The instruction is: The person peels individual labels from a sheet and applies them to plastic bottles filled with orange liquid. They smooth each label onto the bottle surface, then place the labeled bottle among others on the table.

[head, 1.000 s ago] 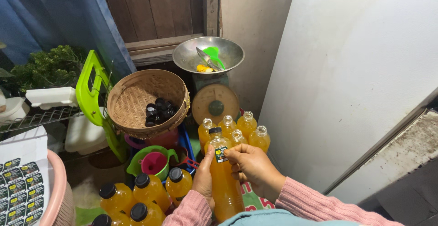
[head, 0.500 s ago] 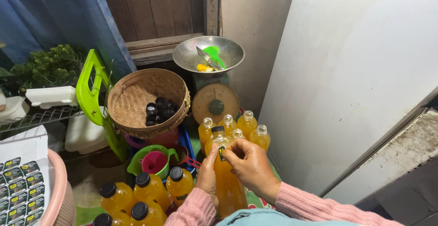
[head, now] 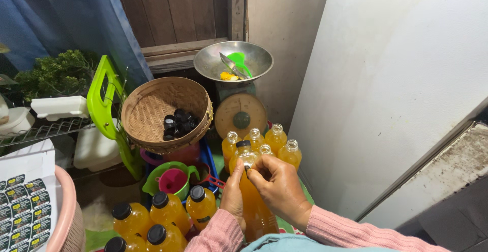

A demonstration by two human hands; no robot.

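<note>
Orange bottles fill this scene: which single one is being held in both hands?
The tall capped bottle nearest the camera, gripped between the left hand and right hand. The uncapped bottles behind and capped bottles stand untouched.

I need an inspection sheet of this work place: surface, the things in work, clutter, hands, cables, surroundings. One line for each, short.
Surface: floor, mostly covered with things.
Things in work: capped bottle of orange liquid, upright; open bottles behind it; capped bottles at front left.
Clutter: woven basket with black caps; scale with metal bowl; green funnel; sticker sheet.
Hands: left hand grips the capped bottle's side; right hand touches its shoulder below the cap.
Cables: nothing seen.
Surroundings: white wall, wooden boards, blue curtain, plant.
</note>
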